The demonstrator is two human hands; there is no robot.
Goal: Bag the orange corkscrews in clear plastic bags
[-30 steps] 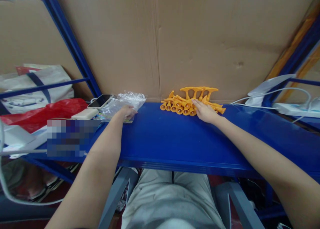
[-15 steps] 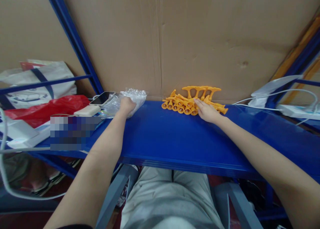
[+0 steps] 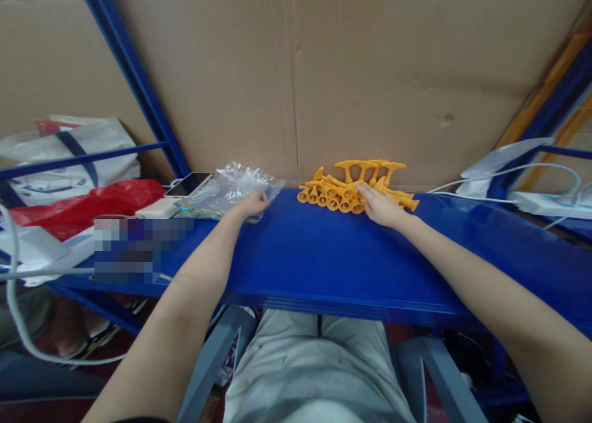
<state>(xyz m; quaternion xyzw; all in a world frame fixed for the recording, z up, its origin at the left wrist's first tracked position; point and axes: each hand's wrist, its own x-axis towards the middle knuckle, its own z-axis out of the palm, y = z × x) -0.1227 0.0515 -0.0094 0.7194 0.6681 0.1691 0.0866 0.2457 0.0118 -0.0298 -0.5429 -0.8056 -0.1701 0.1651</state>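
Blue-painted metal shelf board [image 3: 324, 256], running across the view, backed by a wall of plain brown corrugated cardboard [image 3: 370, 71]. On the board, against the cardboard at centre: a heap of orange moulded-plastic T-handled pegs with bell-shaped ends [image 3: 346, 188], lying mostly flat and overlapping, a few T-handles propped up against the cardboard. Right hand [image 3: 380, 206]: palm down on the board at the heap's right edge, fingers extended and loosely spread, fingertips touching the nearest pegs; nothing is clasped in it. Left hand [image 3: 252, 204]: on the board well to the left of the heap, fingers curled and pinching the near right edge of a crumpled clear plastic bag [image 3: 235, 185], which lies flat on the board just beside the cardboard; a strip of colourful printed card [image 3: 194, 211] shows at the bag's near left edge. Left of the bag: a smartphone with dark screen [image 3: 189, 184], tilted, and just in front of it a white rectangular power bank [image 3: 157, 209], with thin white cables about them. Further left, off the board: a red plastic bag [image 3: 83, 202] and, behind it, a white fabric bag with dark blue straps [image 3: 69, 158]. Far right: a white power strip [image 3: 550, 204] with white cables [image 3: 462, 185] trailing toward the board. Below the board's front edge: the person's light grey trousers [image 3: 314, 367].
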